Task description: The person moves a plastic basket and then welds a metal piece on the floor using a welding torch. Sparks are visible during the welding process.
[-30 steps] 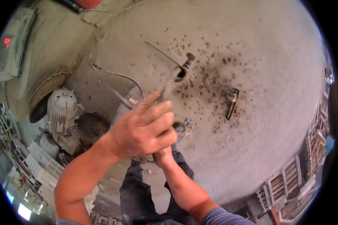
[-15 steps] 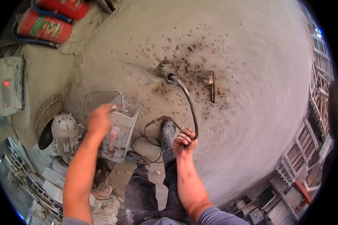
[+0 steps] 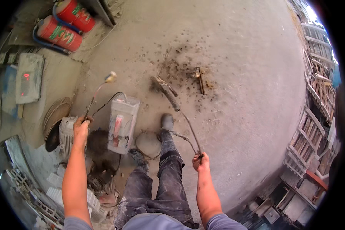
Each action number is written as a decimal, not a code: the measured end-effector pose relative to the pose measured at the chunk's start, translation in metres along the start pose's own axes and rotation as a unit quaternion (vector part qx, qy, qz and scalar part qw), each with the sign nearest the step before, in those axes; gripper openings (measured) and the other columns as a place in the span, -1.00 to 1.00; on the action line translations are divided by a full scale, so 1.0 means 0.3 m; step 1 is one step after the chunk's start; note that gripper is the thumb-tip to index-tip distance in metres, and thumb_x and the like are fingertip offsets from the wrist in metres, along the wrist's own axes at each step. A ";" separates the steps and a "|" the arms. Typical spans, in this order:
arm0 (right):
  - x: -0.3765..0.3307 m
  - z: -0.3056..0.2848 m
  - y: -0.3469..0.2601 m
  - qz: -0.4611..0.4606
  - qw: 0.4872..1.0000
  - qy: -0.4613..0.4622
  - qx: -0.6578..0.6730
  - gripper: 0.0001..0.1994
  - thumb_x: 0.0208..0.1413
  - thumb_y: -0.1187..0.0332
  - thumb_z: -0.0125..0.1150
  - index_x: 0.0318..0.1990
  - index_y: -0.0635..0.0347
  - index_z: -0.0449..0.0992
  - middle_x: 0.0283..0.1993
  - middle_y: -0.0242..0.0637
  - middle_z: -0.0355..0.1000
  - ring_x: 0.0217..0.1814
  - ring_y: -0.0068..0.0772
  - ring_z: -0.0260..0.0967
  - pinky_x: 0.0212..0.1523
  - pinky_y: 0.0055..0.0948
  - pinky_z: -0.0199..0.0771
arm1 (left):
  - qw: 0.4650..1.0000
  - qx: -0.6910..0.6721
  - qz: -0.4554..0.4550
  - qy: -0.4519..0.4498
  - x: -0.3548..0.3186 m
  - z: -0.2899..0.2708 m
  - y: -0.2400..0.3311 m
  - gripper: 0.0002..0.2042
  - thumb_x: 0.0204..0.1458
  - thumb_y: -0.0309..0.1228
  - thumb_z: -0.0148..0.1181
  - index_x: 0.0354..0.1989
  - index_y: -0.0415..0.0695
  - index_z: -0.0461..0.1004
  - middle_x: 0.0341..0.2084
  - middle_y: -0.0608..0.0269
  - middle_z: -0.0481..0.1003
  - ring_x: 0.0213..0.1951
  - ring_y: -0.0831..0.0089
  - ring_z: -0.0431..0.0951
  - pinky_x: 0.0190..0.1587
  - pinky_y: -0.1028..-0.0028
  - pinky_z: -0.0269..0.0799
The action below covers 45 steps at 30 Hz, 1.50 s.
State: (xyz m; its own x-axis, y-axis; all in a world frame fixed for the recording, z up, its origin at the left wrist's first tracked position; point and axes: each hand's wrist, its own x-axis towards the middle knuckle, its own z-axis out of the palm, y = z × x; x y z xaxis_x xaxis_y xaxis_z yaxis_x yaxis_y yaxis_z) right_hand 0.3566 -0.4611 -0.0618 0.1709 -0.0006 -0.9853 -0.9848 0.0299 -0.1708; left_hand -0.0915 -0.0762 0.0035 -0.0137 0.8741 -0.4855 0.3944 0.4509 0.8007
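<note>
My left hand (image 3: 81,130) is closed around a thin dark cable (image 3: 91,105) at the left. From that hand the cable reaches up to a blurred yellowish end piece (image 3: 111,77). A second stretch of cable (image 3: 110,100) loops to the top of a dusty grey box-shaped welding machine (image 3: 133,111) with a red handle-like part. At the right, my right hand (image 3: 201,161) grips a dark welding cable (image 3: 190,128). Its far end carries a ribbed electrode holder (image 3: 168,96) with a thin rod (image 3: 165,61) at its tip. Whether the holder touches the floor, I cannot tell.
A small metal piece with a rusty bar (image 3: 200,82) lies on the spotted, stained floor. Two red fire extinguishers (image 3: 59,33) are at the upper left, near a panel with red lights (image 3: 30,78). A grey motor (image 3: 66,134) stands left of the machine; wooden pallets (image 3: 306,132) line the right.
My left hand has moved left from the top of the welding machine, drawing the cable out. My right hand has shifted right and lower; the electrode holder has swung round. The view has shifted too.
</note>
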 end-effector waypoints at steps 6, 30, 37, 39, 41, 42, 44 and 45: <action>0.083 -0.206 -0.104 -0.049 0.995 0.068 -0.044 -0.69 0.26 0.08 -0.02 -0.23 0.15 0.47 -0.43 -0.25 0.45 -0.50 -0.38 0.34 -0.50 -0.45 0.39 | 0.989 -0.134 0.032 0.057 -0.087 -0.073 0.090 -0.80 0.04 -0.61 0.01 -0.22 -0.24 0.56 -0.22 0.22 0.55 -0.10 0.41 0.49 0.09 0.39 0.30; -1.028 0.955 0.165 -0.202 0.698 -0.470 -0.502 -0.68 0.39 0.31 0.01 0.17 0.29 0.34 -0.52 -0.62 0.15 -0.56 -0.78 0.01 -0.57 -0.64 0.03 | 0.966 0.154 0.193 0.079 -0.889 0.501 0.471 -0.56 0.09 -0.33 0.21 0.18 -0.04 0.40 0.07 0.00 0.41 0.10 0.01 0.43 0.13 0.17 0.39; -1.031 0.669 0.187 -0.300 0.400 -0.548 -0.670 -0.66 0.29 0.33 0.13 0.13 0.31 0.42 -0.45 -0.58 0.25 -0.45 -0.75 0.12 -0.43 -0.66 0.08 | 0.990 0.106 -0.078 0.048 -1.479 0.287 -0.283 -0.46 0.09 -0.16 0.21 0.23 -0.11 0.36 0.12 -0.03 0.44 0.14 -0.02 0.43 0.19 0.13 0.34; -1.032 0.525 0.274 -0.349 0.311 -0.584 -0.664 -0.62 0.22 0.31 0.22 0.13 0.32 0.43 -0.45 -0.56 0.25 -0.44 -0.72 0.14 -0.41 -0.63 0.12 | 0.974 0.113 -0.165 0.107 -1.744 0.221 -0.603 -0.50 0.00 -0.20 0.23 0.12 -0.16 0.44 0.03 -0.11 0.49 0.03 -0.10 0.50 0.08 0.09 0.43; -1.025 0.402 0.385 -0.359 0.244 -0.610 -0.663 -0.58 0.16 0.31 0.28 0.12 0.33 0.43 -0.45 -0.53 0.26 -0.44 -0.68 0.15 -0.40 -0.60 0.15 | 0.953 0.118 -0.233 0.155 -1.978 0.202 -0.901 -0.50 -0.01 -0.18 0.23 0.10 -0.14 0.46 0.01 -0.10 0.50 0.03 -0.10 0.49 0.08 0.08 0.42; -1.097 0.316 0.468 -0.340 0.229 -0.605 -0.683 -0.57 0.13 0.32 0.31 0.12 0.33 0.43 -0.46 -0.52 0.27 -0.44 -0.67 0.16 -0.39 -0.59 0.16 | 0.951 0.102 -0.254 0.144 -2.126 0.192 -1.041 -0.52 -0.02 -0.18 0.23 0.07 -0.15 0.48 0.00 -0.11 0.51 0.03 -0.10 0.50 0.08 0.07 0.42; -1.165 0.132 0.647 -0.296 0.199 -0.602 -0.714 -0.58 0.08 0.37 0.33 0.09 0.31 0.46 -0.47 -0.51 0.28 -0.45 -0.64 0.16 -0.40 -0.58 0.17 | 0.941 0.086 -0.296 0.142 -2.575 0.204 -1.404 -0.55 -0.03 -0.17 0.23 0.00 -0.18 0.51 -0.04 -0.13 0.53 0.03 -0.11 0.50 0.07 0.07 0.43; -1.135 0.040 0.733 -0.340 0.156 -0.625 -0.685 -0.59 0.05 0.38 0.35 0.06 0.29 0.48 -0.50 -0.52 0.27 -0.47 -0.63 0.17 -0.41 -0.56 0.21 | 0.933 0.093 -0.315 0.148 -2.872 0.189 -1.589 -0.57 -0.03 -0.17 0.23 -0.04 -0.20 0.52 -0.07 -0.14 0.54 0.02 -0.12 0.51 0.06 0.08 0.44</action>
State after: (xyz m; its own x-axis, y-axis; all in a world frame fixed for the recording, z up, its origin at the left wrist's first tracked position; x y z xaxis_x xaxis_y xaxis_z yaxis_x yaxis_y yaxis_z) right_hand 0.0822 -0.4422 0.2361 -0.7225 0.6820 -0.1133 0.3380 0.2056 -0.9184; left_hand -0.2158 -1.0545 0.0202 -0.5389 0.4700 -0.6990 0.3750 0.8770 0.3005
